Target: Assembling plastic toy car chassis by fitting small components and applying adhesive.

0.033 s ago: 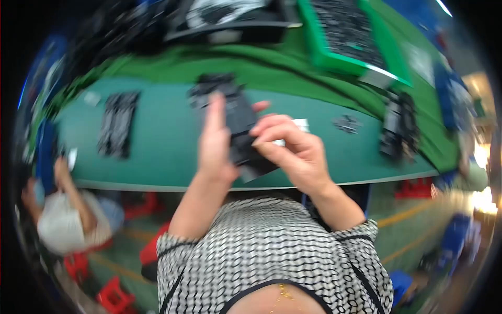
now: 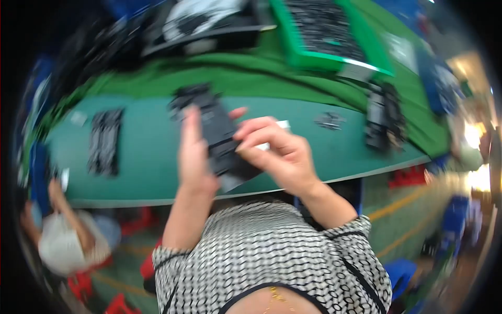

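Observation:
A flat, dark grey rectangular plastic part (image 2: 217, 125) is tilted over the table in front of me, blurred by motion. My left hand (image 2: 195, 157) grips it along its left side, thumb up, with fingertips showing past the far right edge. Thumb and fingers of my right hand (image 2: 280, 154) are pinched together against the part's right edge, near its close end. Whatever sits in that pinch is too small or hidden to name. Black pieces (image 2: 191, 97) show just beyond the part's far end; I cannot tell whether they are attached to it. Something white shows behind my right hand.
Long black parts (image 2: 106, 141) lie at left on the green table (image 2: 151, 172), others (image 2: 384, 115) at right. Small grey pieces (image 2: 330, 121) form a pile. A green crate (image 2: 293, 52) of dark pieces and a black tray (image 2: 230, 34) stand behind. Another person (image 2: 70, 235) sits left.
The whole view has shifted, so the table and my hands appear farther left. Both hands keep the same hold on the dark part.

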`<state>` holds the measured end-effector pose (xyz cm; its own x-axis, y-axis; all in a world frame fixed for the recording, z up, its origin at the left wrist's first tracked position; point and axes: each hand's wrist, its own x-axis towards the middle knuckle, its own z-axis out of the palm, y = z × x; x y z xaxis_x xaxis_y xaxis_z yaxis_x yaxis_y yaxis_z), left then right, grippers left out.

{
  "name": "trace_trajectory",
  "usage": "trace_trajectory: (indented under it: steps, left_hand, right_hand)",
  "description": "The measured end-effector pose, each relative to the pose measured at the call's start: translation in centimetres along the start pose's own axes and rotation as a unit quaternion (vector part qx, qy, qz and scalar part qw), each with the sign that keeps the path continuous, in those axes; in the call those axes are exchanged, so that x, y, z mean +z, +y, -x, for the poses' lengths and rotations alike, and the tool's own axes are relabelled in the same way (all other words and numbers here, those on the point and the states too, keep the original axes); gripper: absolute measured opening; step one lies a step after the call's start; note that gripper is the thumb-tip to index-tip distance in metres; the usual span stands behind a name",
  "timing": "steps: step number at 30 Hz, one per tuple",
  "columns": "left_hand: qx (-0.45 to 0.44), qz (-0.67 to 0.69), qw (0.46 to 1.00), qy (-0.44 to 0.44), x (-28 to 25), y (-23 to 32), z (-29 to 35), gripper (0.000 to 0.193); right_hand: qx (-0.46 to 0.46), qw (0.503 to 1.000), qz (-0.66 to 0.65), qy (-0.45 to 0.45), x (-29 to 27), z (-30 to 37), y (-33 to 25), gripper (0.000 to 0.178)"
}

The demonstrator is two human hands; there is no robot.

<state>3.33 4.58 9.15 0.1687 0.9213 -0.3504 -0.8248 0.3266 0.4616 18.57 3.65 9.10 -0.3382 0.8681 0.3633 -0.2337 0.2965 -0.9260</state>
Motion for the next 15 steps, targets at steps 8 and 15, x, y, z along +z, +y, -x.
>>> trace_trajectory:
  steps: [8, 15]
  left_hand:
    - [0.012, -0.061, 0.996, -0.059, 0.9, -2.0, 1.1, 0.059]
    - [0.036, -0.086, 0.987, -0.134, -0.5, -0.9, 1.2, 0.055]
  right_hand:
    - [-0.043, 0.961, 0.249, 0.115, -4.4, 4.0, -1.7, 0.028]
    - [-0.012, 0.756, 0.507, 0.414, -23.7, 10.1, -7.6, 0.013]
